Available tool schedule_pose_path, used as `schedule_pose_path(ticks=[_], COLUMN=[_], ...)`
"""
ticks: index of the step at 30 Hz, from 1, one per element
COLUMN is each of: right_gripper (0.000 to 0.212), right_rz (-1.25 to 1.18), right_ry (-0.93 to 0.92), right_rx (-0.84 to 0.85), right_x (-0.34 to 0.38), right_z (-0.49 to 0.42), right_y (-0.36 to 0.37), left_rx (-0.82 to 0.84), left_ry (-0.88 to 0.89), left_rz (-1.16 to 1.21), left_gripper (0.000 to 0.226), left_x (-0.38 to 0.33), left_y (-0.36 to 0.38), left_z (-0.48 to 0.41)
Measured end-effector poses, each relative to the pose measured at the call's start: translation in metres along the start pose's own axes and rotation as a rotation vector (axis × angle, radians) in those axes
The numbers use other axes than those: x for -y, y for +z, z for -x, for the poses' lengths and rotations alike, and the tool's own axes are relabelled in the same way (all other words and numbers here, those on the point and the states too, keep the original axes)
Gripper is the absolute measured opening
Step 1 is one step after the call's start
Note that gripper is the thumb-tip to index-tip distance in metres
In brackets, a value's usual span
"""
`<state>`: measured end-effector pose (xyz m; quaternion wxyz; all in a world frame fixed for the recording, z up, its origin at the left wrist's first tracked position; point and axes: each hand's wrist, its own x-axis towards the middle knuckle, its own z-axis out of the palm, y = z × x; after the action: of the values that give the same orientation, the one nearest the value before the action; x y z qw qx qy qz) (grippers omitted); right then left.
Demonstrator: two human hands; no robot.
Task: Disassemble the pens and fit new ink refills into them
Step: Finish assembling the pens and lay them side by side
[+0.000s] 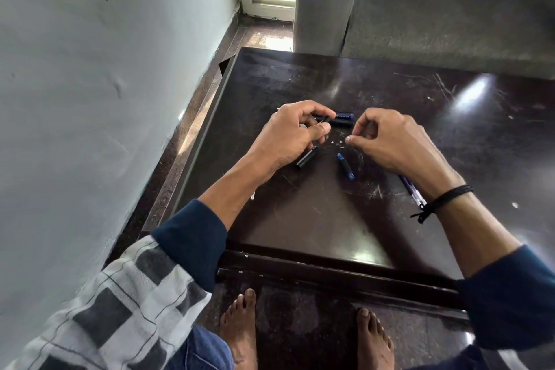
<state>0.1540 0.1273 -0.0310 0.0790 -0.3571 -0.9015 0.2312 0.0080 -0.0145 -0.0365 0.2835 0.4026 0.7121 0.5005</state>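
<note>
My left hand (295, 129) hovers over the dark table (315, 219) and pinches a thin pen refill between thumb and fingers. Just beyond its fingertips lie two pen barrels (342, 119), one black and one blue. A black pen section with a small spring (307, 157) lies below my left hand. A short blue and black pen piece (345, 166) lies between my hands. My right hand (387, 138) has its fingers curled in a pinch; whether anything small is in it is too fine to see. A blue pen (412, 189) lies partly hidden under my right wrist.
A pale wall runs close along the table's left edge (192, 168). A grey sofa (435, 15) stands behind the table. My bare feet (240, 330) are on the floor under the table's near edge. White specks (338, 143) dot the tabletop.
</note>
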Motion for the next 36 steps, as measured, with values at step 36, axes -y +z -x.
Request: schedule_pose_path(ticks=[36], right_gripper=[0.034], right_rz=[0.094], right_ry=[-0.62], right_rx=[0.225], right_x=[0.039], right_z=[0.026], right_y=[0.042], left_rx=[-0.392], left_ry=[-0.048], left_rz=[0.048], left_gripper=[0.015], left_x=[0.001], left_y=[-0.003], left_z=[-0.007])
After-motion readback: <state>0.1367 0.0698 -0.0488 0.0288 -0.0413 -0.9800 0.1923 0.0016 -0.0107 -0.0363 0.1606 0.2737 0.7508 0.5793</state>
